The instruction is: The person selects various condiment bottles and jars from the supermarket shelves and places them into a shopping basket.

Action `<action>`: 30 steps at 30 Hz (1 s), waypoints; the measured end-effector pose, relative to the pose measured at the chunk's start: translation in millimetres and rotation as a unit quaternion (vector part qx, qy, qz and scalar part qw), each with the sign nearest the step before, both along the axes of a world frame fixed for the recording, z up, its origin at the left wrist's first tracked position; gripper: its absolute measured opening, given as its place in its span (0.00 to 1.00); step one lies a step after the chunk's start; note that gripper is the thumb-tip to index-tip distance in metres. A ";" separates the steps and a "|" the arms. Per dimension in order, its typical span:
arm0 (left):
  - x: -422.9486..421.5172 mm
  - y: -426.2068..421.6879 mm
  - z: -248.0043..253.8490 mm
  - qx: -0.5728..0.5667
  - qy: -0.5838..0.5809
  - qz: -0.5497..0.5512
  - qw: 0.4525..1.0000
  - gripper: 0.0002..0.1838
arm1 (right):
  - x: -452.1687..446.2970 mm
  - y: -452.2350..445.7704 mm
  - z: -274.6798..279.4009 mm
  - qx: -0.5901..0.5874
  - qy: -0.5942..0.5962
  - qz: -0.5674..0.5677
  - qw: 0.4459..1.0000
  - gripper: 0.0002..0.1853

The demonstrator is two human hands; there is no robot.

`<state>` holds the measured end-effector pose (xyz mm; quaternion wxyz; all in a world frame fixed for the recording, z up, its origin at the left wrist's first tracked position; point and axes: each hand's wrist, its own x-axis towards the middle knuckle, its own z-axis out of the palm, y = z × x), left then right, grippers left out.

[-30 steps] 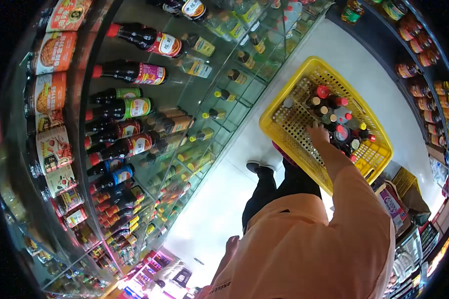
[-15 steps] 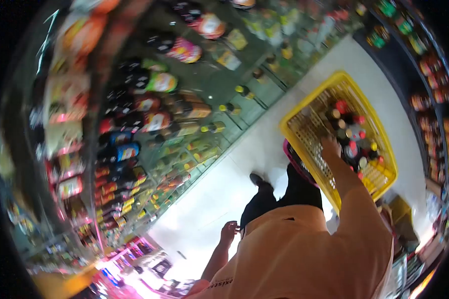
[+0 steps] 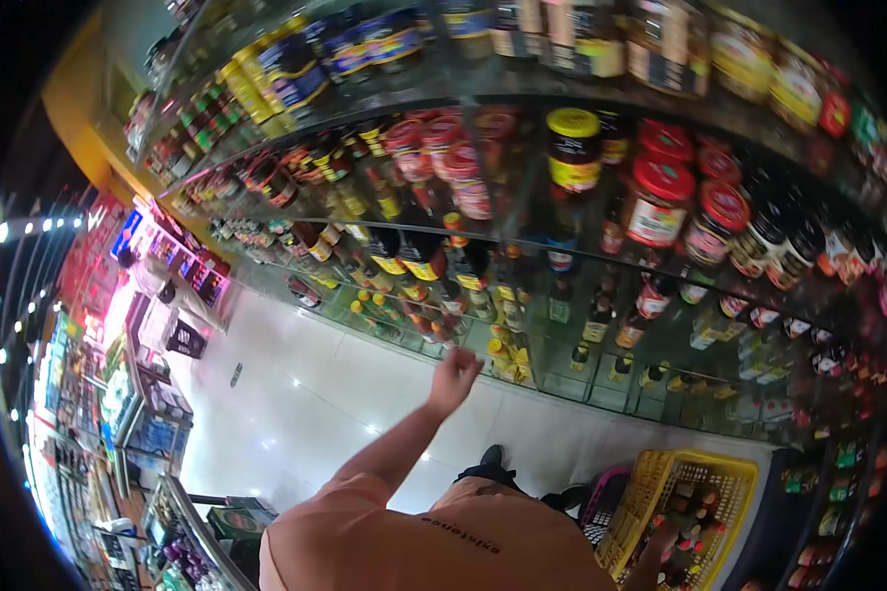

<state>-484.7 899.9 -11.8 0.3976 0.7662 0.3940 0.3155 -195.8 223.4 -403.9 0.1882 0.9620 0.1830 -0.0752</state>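
My left hand is raised in front of the glass shelves, fingers curled in, with nothing visible in it. It appears nearest to several yellow-labelled bottles on a low shelf, seemingly apart from them. At the lower right, my right hand is down in a yellow plastic basket. Dark bottles with red and dark caps lie around that hand. Its fingers are shadowed among the bottles, so I cannot see what they grip. A magenta basket rim shows beside the yellow basket.
Glass shelves hold red-lidded jars, a yellow-lidded jar and many bottles. Pale floor tiles run alongside. Another person is far off at the left, near a counter. Display units with goods stand at lower left.
My view has swung left toward the shelves, so the basket now sits at the lower right. My left hand has risen from beside my hip toward the shelves; my right hand stays in the basket.
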 end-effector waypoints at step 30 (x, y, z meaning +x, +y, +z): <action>-46.9 179.7 319.8 0.040 -0.440 -0.283 0.851 0.47 | -216.1 356.5 180.6 0.540 0.294 -0.135 0.777 0.11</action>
